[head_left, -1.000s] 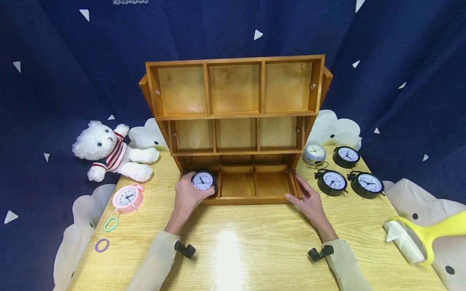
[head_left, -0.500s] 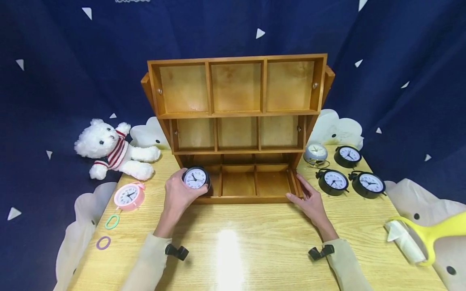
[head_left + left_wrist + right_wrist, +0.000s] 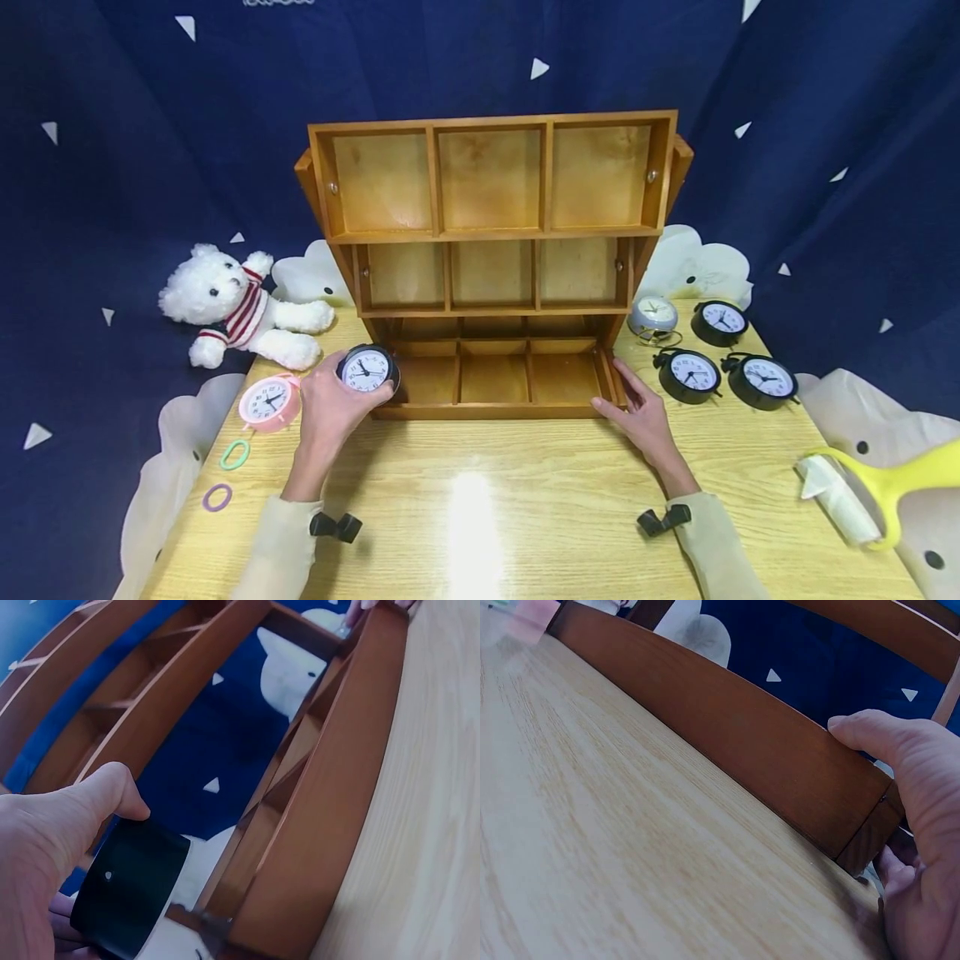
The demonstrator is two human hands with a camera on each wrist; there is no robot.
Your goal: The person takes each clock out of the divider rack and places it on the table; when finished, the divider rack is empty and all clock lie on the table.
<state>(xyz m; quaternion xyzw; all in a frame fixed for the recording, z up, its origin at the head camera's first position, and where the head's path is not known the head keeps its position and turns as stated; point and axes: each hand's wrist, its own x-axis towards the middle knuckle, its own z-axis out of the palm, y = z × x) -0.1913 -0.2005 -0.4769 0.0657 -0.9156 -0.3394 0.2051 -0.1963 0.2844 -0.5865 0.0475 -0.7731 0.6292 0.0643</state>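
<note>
My left hand (image 3: 327, 410) grips a round black alarm clock (image 3: 367, 369) with a white dial. It holds the clock up at the left end of a brown tiered wooden storage box (image 3: 491, 412). In the left wrist view, the thumb presses on the black casing of the clock (image 3: 135, 889), while the other fingers are mostly hidden behind it. On the opposite side, my right hand (image 3: 643, 418) holds the box's bottom tray at its front right corner. The right wrist view has the thumb on the tray's top edge and fingers around its end (image 3: 874, 836).
Beyond the left hand lie a pink alarm clock (image 3: 270, 403), a white teddy bear (image 3: 243, 308), a green ring (image 3: 235, 455) and a purple ring (image 3: 217, 497). Several black clocks (image 3: 690, 375) and a grey-blue clock (image 3: 652, 317) stand right. A yellow-handled lint roller (image 3: 840, 500) lies farther right.
My left hand has carried the black alarm clock leftward, from over the bottom tray's left compartment to beyond the tray's left end. The right hand stays at its corner.
</note>
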